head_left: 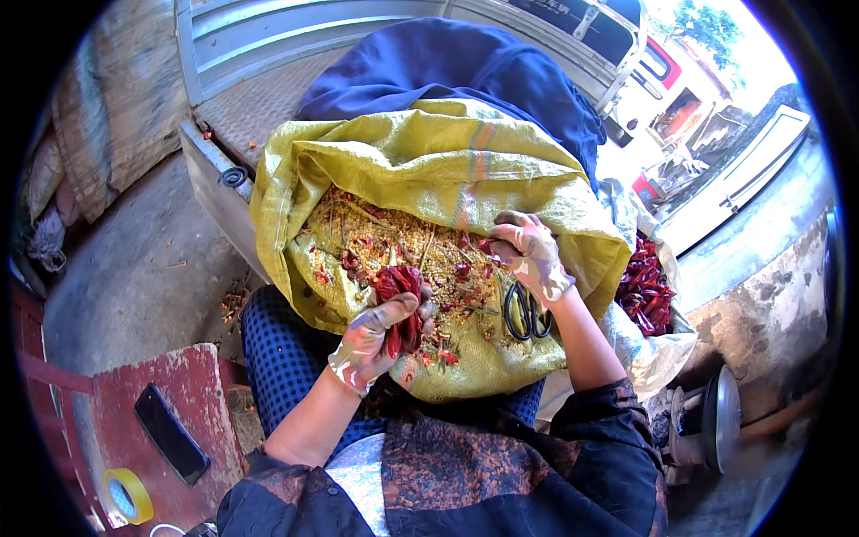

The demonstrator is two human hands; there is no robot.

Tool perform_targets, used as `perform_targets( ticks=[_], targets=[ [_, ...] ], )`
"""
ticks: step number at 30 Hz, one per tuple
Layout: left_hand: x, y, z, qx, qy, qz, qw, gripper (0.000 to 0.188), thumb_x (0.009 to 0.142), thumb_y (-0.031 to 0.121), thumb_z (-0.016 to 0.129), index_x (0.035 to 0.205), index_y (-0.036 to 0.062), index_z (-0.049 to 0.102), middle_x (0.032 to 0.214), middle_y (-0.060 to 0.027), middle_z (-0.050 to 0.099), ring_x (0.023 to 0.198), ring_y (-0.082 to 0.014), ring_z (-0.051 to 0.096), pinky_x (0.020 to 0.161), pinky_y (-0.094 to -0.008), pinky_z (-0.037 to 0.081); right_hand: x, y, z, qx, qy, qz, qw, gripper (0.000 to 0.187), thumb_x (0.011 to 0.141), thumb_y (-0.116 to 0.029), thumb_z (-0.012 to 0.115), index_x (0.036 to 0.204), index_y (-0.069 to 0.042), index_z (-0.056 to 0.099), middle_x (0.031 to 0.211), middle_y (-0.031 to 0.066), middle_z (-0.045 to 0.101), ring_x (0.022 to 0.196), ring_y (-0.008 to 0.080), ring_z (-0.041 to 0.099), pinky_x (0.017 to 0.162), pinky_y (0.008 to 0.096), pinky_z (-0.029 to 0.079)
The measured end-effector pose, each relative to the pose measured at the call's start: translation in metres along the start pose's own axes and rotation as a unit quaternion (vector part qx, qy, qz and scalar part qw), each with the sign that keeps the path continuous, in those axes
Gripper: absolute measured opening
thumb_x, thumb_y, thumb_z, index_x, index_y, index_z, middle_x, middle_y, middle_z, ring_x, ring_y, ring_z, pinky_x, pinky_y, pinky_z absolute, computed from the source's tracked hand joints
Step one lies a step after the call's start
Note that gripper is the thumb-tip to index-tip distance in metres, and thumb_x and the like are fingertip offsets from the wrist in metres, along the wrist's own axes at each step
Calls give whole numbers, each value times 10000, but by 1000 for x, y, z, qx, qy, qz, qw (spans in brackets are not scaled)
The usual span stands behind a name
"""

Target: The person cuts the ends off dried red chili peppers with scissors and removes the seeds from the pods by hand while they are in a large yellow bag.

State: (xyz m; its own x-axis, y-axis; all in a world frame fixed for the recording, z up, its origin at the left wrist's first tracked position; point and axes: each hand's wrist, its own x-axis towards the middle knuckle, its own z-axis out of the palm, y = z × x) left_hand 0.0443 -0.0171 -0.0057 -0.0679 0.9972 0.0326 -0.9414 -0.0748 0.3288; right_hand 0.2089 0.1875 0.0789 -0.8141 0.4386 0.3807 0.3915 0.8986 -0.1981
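My left hand [376, 336], in a stained thin glove, is closed round a bunch of dried red chillies [400, 286]. Its fingers wrap the bunch above the near side of an open yellow woven sack [385, 143]. Over on the right, my gloved right hand [530, 251] is closed, its fingertips pinching a small dark red chilli piece [486, 244]. Pale yellow seeds [438, 259], stalks and red scraps lie on the sack between my hands. Black-handled scissors [523, 313] rest on the sack just below my right hand.
A white sack of dried red chillies [646, 295] stands to the right. Dark blue cloth [447, 58] is heaped behind the yellow sack, on a metal truck bed [259, 116]. At lower left, a worn red bench [116, 403] carries a phone [172, 434] and yellow tape [128, 495].
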Motion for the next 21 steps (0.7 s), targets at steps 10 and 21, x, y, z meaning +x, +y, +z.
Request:
perform_targets(
  ticks=[10,21],
  targets=[
    [-7,3,17,25,43,-47,998,257,860,158,603,1082,30,581,1015,-91,637,931,-212,619,781,-372,527,-24,-112,-1,-10,-37,-92,995,201,749,-219,659,921,-121,626,881,100,614,815,301,601,703,404,491],
    [-5,4,4,32,-36,-58,997,437,823,218,627,1203,33,514,1135,-135,573,668,-92,474,565,-229,402,-41,-84,20,512,51,199,834,237,840,-72,620,1065,-4,587,886,19,594,824,88,550,708,232,457]
  ],
)
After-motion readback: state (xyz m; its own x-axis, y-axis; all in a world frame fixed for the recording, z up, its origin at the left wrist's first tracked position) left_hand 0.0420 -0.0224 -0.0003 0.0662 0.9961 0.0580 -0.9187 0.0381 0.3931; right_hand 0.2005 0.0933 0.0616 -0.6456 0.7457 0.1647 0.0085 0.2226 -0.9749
